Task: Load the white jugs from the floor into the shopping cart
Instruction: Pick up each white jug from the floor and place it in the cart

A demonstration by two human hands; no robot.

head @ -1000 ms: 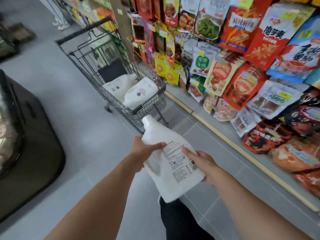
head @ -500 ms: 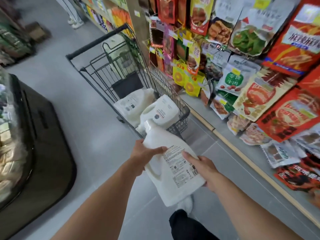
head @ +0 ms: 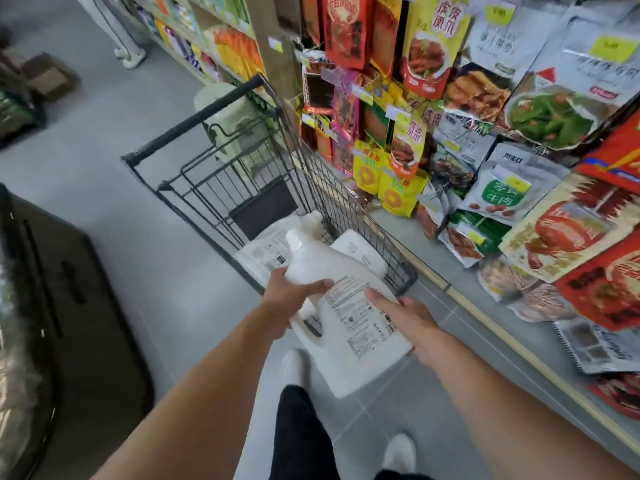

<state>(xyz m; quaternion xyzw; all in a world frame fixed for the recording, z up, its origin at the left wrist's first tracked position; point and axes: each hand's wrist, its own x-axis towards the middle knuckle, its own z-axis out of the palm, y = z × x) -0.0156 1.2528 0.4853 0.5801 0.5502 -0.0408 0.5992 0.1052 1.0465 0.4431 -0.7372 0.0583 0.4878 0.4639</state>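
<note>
White jug (head: 349, 317) held in the air, tilted, cap toward 11 o'clock, body just short of the near rim of the shopping cart (head: 410, 278). Left hand (head: 287, 299) wraps the shoulder by the handle. Right hand (head: 412, 320) cups the lower side, one finger laid on the label.

Judgement: probably full and heavy; rigid, smooth plastic. Handle plus support near the base is the safe hold.

Cart at 12 o'clock holds two jugs (head: 266, 252) lying flat. Free room looks tight, and the lift must clear the wire rim.

Snack packets (head: 512, 188) at 2 o'clock and dark cabinet (head: 69, 306) at 9 o'clock are both off the path.
</note>
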